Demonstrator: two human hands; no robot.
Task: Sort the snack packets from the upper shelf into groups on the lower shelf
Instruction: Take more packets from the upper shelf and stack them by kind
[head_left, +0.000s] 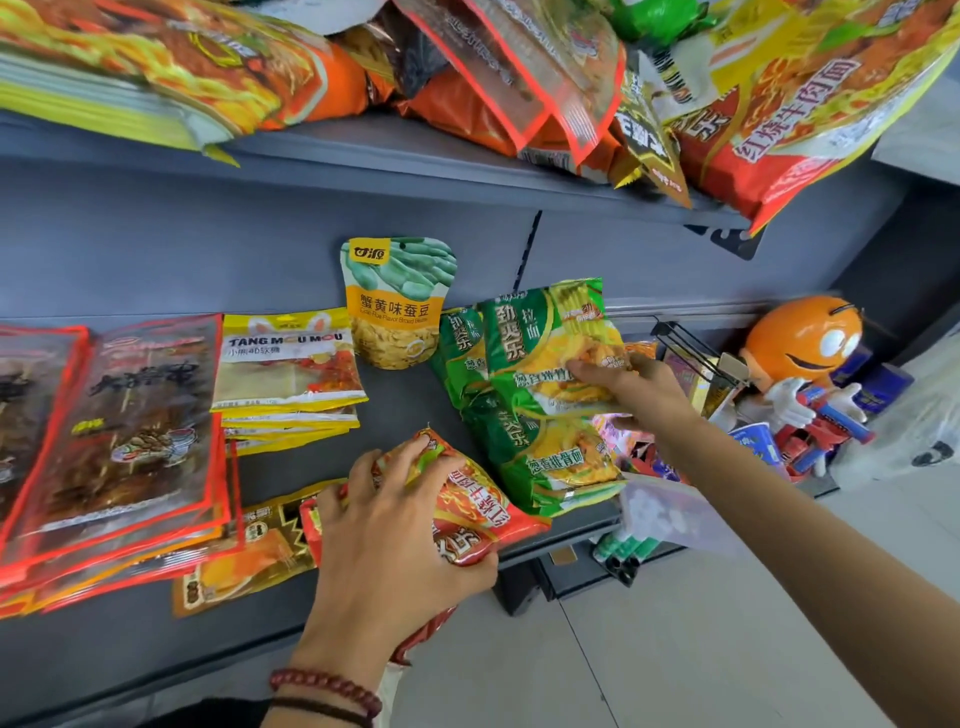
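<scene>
My left hand (395, 525) grips the red noodle packet (470, 512), fingers curled over its top and thumb hooked round its near corner, right at the front lip of the lower shelf (156, 649). My right hand (631, 387) appears to pinch the top green noodle packet (540, 343) by its right edge, fingers laid on the face, thumb below. The green pile (550, 467) lies directly under those fingertips. To do this well, I would square the green packet onto its pile before letting go. Then I would slide the red one into the bare patch just beyond my left fingertips, apart from the greens.
</scene>
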